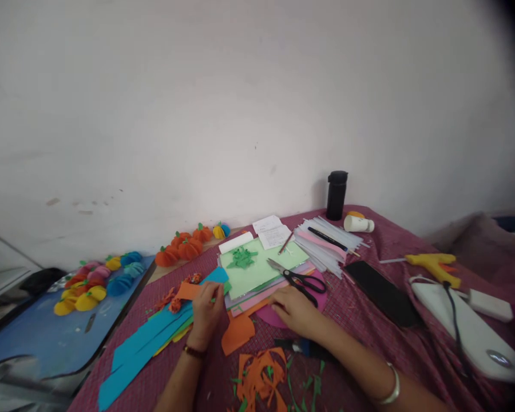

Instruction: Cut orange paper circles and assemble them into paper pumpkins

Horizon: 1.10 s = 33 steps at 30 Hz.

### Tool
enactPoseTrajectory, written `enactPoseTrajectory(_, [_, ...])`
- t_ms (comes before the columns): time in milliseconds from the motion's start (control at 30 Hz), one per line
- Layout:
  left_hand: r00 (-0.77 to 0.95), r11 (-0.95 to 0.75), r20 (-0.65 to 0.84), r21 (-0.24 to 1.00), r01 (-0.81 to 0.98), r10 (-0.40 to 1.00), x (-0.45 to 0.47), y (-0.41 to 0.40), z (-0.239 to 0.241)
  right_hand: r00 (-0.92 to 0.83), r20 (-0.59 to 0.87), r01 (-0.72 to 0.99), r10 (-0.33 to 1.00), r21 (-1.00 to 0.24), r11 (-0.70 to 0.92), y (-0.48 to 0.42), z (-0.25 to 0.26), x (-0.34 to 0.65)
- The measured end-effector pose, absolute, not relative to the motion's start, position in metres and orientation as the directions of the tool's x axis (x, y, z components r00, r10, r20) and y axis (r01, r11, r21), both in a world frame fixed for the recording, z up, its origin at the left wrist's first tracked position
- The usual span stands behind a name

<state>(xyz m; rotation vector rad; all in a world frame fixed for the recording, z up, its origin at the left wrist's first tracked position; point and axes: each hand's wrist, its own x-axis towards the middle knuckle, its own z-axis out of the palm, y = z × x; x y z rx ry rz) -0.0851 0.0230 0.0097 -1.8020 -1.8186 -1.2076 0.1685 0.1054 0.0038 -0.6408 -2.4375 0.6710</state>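
My left hand (pixel 208 313) is closed, its fingers curled beside an orange paper piece (pixel 189 291) and over long blue paper strips (pixel 148 339). A bit of green shows at its fingers; what they hold is too small to make out. My right hand (pixel 295 311) rests with fingers loosely apart at the front edge of a stack of coloured sheets (pixel 264 269), over a pink round piece (pixel 268 316). Just beyond it lie open black-handled scissors (pixel 302 281). Small green paper cutouts (pixel 242 257) are heaped on the top sheet. Between my hands lies an orange paper piece (pixel 238 336).
Paper pumpkins (pixel 190 248) stand at the back left, with more on a blue board (pixel 34 337). Glue sticks (pixel 320 252), a black bottle (pixel 337 195), a phone (pixel 381 293), a yellow glue gun (pixel 431 267) and a white device (pixel 467 329) sit rightward. Orange scraps (pixel 261 375) lie in front.
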Motion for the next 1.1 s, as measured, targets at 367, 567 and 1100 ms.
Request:
enactPoseTrajectory(367, [-0.274, -0.124, 0.678, 0.477, 0.87, 0.682, -0.092, 0.016, -0.003, -0.767, 0.292, 0.316, 0.572, -0.605, 0.731, 0.096, 0.003, 0.166])
enactPoseTrajectory(567, [-0.292, -0.143, 0.6, 0.571, 0.808, 0.745, -0.079, 0.015, -0.006, -0.777, 0.262, 0.335, 0.572, -0.597, 0.729, 0.095, -0.001, 0.169])
enactPoseTrajectory(1100, [-0.341, -0.116, 0.472, 0.705, 0.699, 0.813, -0.068, 0.009, -0.007, -0.848, 0.185, 0.342, 0.496, -0.523, 0.781, 0.102, -0.009, 0.168])
